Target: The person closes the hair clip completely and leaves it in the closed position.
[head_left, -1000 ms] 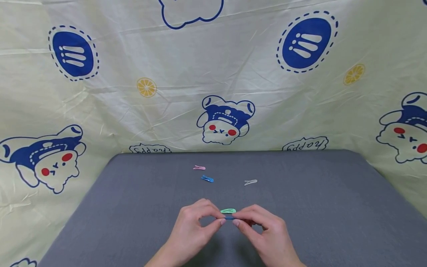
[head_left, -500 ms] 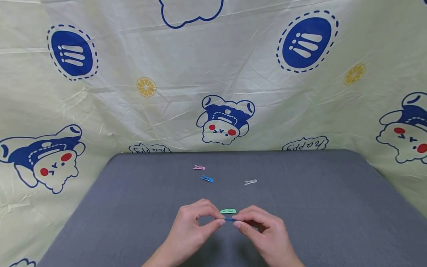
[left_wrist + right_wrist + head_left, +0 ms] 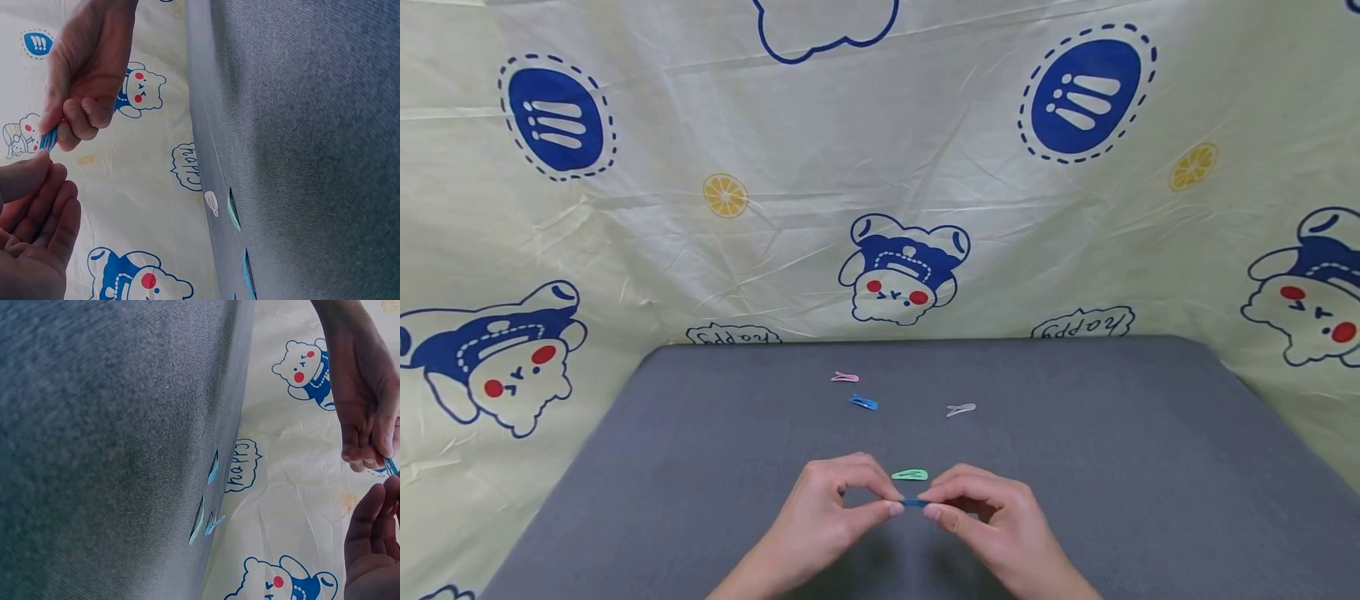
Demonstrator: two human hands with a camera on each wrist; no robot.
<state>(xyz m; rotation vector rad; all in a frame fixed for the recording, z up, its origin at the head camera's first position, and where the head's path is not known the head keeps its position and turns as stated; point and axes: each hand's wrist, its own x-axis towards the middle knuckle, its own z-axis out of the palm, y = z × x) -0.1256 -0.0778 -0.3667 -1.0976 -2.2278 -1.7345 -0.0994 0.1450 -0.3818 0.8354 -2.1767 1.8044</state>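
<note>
Between both hands, above the near part of the table, is a small blue hair clip (image 3: 913, 502). My left hand (image 3: 823, 512) pinches its left end between thumb and forefinger, and my right hand (image 3: 992, 517) pinches the right end the same way. In the left wrist view the clip (image 3: 48, 139) shows as narrow blue strips between the fingertips; its ends are covered. Just beyond the fingers a green hair clip (image 3: 910, 474) lies on the table, its prongs lying together.
Farther back on the grey table (image 3: 737, 433) lie a pink clip (image 3: 846, 377), a blue clip (image 3: 863, 402) and a whitish clip (image 3: 961, 410), each with its prongs apart. A patterned cloth (image 3: 797, 275) hangs behind the table.
Both hands have come slightly nearer the body with the blue hair clip, leaving a wider gap to the green one. Its tilt shifted briefly and is level now. Both hands keep their pinch.
</note>
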